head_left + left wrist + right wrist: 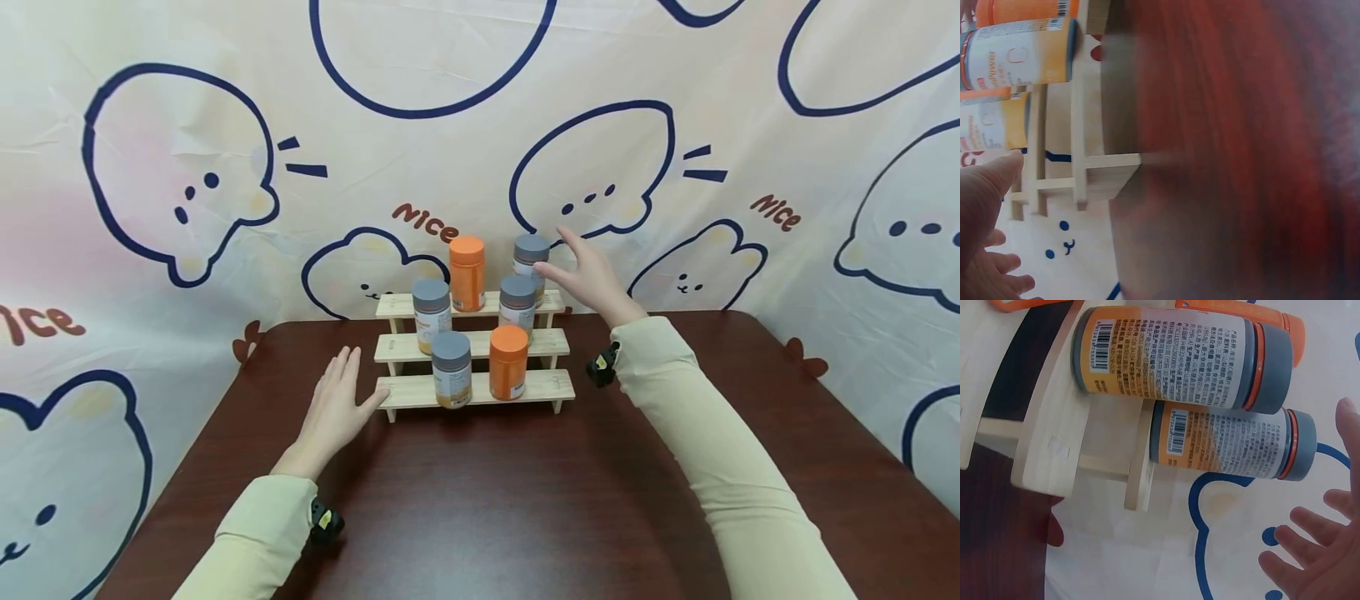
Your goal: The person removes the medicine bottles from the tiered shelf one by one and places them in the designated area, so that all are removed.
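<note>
A three-step wooden rack [397,389] carries two pill bottles per step. On top stand an orange bottle [467,275] at left and a grey-lidded bottle [531,250] at right. The middle step bears two grey-lidded bottles, left [432,312] and right [517,298]. Below are a grey-lidded bottle [452,371] and an orange bottle [509,362]. My right hand [596,279] is beside the top right bottle, fingers spread; the right wrist view shows a gap between them. With fingers extended and nothing held, my left hand [333,412] hovers by the rack's left end.
The rack stands toward the back of a dark brown wooden table [480,508]. Behind and around it hangs a pale cloth [420,175] with blue cartoon outlines. Small black devices sit at both wrists, left [326,522] and right [602,367].
</note>
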Tool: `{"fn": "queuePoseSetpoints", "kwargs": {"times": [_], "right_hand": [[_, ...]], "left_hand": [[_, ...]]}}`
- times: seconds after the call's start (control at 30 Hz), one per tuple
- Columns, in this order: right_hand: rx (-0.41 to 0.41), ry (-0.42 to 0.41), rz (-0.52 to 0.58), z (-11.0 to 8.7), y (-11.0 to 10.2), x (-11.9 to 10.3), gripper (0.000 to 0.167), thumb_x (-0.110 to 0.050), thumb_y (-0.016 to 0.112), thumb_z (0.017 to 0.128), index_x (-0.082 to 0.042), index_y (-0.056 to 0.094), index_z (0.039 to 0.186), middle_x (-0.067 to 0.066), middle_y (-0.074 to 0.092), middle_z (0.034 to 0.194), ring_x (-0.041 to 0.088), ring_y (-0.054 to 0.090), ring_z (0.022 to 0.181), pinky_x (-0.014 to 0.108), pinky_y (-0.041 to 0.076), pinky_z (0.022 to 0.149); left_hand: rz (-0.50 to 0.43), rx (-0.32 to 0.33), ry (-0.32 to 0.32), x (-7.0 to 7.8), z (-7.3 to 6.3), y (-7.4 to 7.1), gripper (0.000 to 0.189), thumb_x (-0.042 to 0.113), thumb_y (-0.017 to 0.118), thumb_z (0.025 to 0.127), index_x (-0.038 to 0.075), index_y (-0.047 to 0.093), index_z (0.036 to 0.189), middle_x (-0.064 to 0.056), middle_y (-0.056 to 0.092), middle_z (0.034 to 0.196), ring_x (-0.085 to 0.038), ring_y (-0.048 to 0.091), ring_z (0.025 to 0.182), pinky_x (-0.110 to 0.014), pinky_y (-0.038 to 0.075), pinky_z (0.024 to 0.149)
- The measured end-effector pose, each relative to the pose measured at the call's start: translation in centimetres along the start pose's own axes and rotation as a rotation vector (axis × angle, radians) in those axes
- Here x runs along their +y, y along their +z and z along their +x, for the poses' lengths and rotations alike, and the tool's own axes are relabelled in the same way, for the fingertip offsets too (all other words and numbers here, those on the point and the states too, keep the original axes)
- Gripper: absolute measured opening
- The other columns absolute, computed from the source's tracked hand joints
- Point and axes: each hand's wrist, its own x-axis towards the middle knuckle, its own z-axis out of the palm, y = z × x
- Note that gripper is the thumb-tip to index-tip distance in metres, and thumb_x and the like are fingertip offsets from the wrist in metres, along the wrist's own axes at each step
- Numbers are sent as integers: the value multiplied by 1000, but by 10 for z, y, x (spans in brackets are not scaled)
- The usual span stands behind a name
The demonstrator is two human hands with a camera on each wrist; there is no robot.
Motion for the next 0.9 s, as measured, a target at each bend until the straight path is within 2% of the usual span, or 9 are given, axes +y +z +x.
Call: {"fn": "queuePoseSetpoints", "kwargs": {"times": [0.17,0.47,0.73,0.9], "right_hand": [[14,24,42,6,6,-1,81,-45,64,84,-10,26,146,9,27,148,29,31,131,45,29,103],[9,54,105,17,16,-4,78,-39,67,84,-10,28,145,9,32,146,29,33,129,45,32,101],[20,89,147,20,22,-1,77,-39,67,84,-11,30,145,10,37,142,29,38,125,45,38,97],[43,80,178,20,26,1,71,-34,67,85,-9,34,143,11,42,138,30,41,123,45,40,95]], "left_hand": [[-2,-16,5,-2,-3,8,76,29,62,88,-13,23,138,-34,20,142,-48,18,129,-58,17,103],[9,-113,-28,-3,-5,15,77,29,61,89,-15,22,138,-34,20,142,-46,18,130,-57,16,104],[8,-147,-34,-4,-2,24,71,28,59,90,-15,27,137,-32,25,141,-44,21,130,-56,16,105],[1,-149,-23,-3,-3,28,64,24,58,92,-14,31,136,-31,29,140,-43,25,129,-55,17,105]]}}
